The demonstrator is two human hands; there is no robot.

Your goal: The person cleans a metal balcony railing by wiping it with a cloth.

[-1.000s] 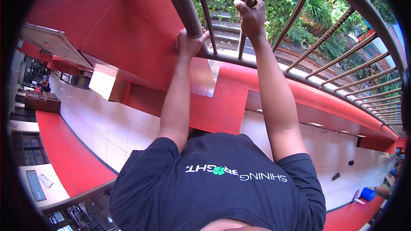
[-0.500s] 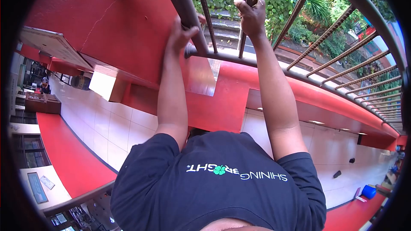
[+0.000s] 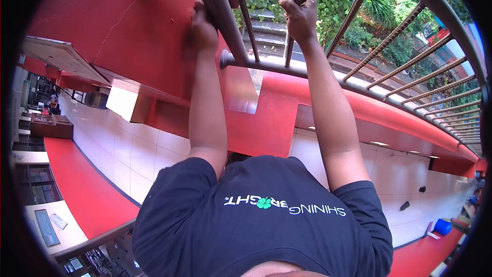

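Observation:
My right hand [image 3: 302, 16] is closed round one thin upright bar [image 3: 290, 51] of a metal railing, its thumb lying along the bar. My left hand [image 3: 204, 30] is at the left side of the thick end post [image 3: 218, 10], between it and the red wall [image 3: 138, 31]. Its fingers point up along the post and are partly hidden and slightly blurred, so I cannot tell whether they hold anything. Below both hands runs the railing's lower rail [image 3: 271, 68], joined to the foot of the thick post.
A red ledge [image 3: 279, 90] lies under the railing, with a shiny plate [image 3: 243, 97] beside the wall. Ivy [image 3: 328, 0] and steps [image 3: 269, 36] show beyond the bars. Behind are a pale tiled floor [image 3: 123, 143], a red counter [image 3: 72, 184] and a blue container [image 3: 442, 226].
My left hand has come off its wrap round the thick post and moved up and left, to the wall side. My right hand stays on its bar, almost unmoved.

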